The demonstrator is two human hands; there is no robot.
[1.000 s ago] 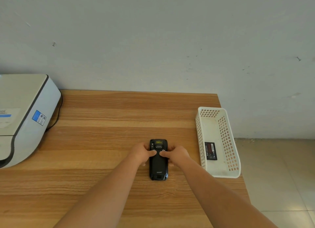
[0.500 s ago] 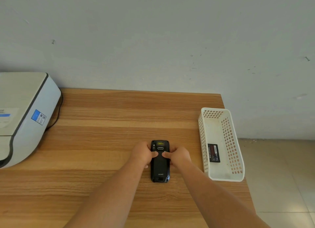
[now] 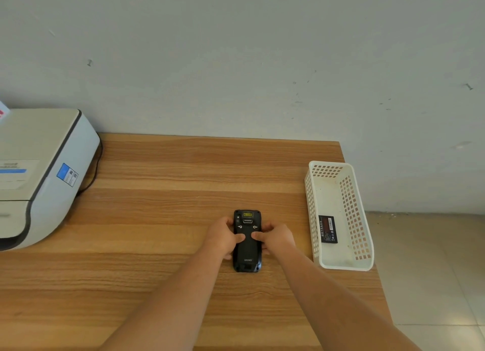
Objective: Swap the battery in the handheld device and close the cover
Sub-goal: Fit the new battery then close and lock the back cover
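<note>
A black handheld device (image 3: 247, 256) lies face down on the wooden table (image 3: 157, 219), its back cover on and two small latches showing near its top. My left hand (image 3: 223, 236) grips its left side with the thumb pressed on the cover. From the other side, my right hand (image 3: 275, 237) holds the right edge, thumb also on the cover. A flat black battery (image 3: 327, 229) lies inside the white perforated basket (image 3: 364, 265) at the table's right edge.
A white and grey printer (image 3: 39, 177) stands at the left with a black cable behind it. A plain wall rises behind the table. Tiled floor shows beyond the table's right edge.
Both thumbs have slid down the back cover from the latch area toward its middle, uncovering the two latches. The device has stayed in place.
</note>
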